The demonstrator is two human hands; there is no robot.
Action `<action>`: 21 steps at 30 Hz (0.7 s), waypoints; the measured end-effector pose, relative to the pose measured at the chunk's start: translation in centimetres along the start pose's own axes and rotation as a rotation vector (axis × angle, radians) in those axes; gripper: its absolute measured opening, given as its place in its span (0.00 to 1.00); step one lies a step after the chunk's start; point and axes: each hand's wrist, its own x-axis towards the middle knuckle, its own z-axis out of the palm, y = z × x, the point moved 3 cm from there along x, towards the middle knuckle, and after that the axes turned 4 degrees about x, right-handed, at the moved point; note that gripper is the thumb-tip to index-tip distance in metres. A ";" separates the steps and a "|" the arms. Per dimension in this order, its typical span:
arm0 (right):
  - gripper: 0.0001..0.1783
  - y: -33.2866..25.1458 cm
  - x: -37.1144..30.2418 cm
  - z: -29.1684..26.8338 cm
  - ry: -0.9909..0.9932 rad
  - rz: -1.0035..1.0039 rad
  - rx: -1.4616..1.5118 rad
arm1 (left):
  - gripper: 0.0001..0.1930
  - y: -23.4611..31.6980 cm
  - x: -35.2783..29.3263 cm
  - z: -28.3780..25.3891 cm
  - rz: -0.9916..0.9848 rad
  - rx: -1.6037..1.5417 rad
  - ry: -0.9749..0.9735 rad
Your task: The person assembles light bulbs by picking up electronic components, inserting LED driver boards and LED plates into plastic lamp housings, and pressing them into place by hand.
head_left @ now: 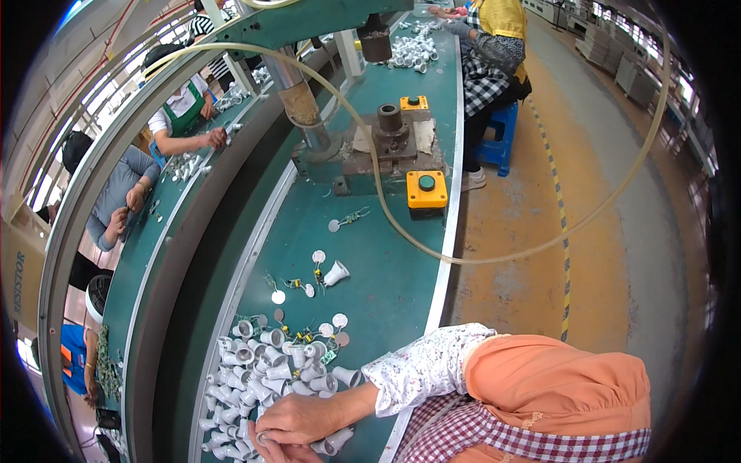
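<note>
At the bottom of the head view my two hands meet over a heap of white bulb housings (266, 363). My right hand (299, 417) reaches in from the right in a floral sleeve, its fingers bent and pinched together. Just below, my left hand (282, 451) is partly cut off by the lower edge and closed against the right. A small pale rim shows between the fingers; what they hold is mostly covered. White housings lie beside and beneath both hands. Beyond the heap are small circuit boards on wires with round discs (340, 319), and a single housing (336, 273) on its side.
Farther along the green bench (363, 289) stands a press (390, 143) with two yellow button boxes (427, 191). A pale hose (532, 253) loops over the bench edge and floor. Co-workers sit along the left line (147, 255) and at the bench's far end, near a blue stool (502, 139).
</note>
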 end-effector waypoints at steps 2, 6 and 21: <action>0.09 -0.3 -0.1 0.0 0.029 -0.089 -0.114 | 0.15 0.1 0.2 0.5 -0.274 -0.486 0.069; 0.07 -0.8 0.1 -0.9 0.053 -0.126 -0.187 | 0.19 -0.5 0.6 1.0 -0.529 -0.718 0.080; 0.14 1.6 2.2 -4.2 0.061 0.592 0.390 | 0.23 0.7 2.2 0.3 0.290 0.422 -0.016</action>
